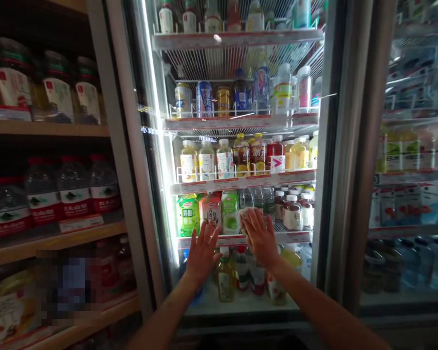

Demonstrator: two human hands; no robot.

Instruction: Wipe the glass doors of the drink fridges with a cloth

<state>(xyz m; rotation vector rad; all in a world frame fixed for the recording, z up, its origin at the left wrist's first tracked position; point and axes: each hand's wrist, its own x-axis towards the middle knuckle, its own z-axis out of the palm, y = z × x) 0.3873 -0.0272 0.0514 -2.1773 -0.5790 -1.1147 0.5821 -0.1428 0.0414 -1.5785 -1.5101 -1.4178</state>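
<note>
Evidently soft and light, the pale wad [245, 214] (a cloth, it seemed) lay bunched under my right hand [260, 237], fingers loosely over it, before the cooler's bottle shelf [295, 237]; best gathered beneath the palm. My left hand [203, 250] was spread flat, empty.

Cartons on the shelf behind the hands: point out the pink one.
The pink carton stands in the middle of the three, between a green carton and a pale green carton, just above the left hand.
</note>
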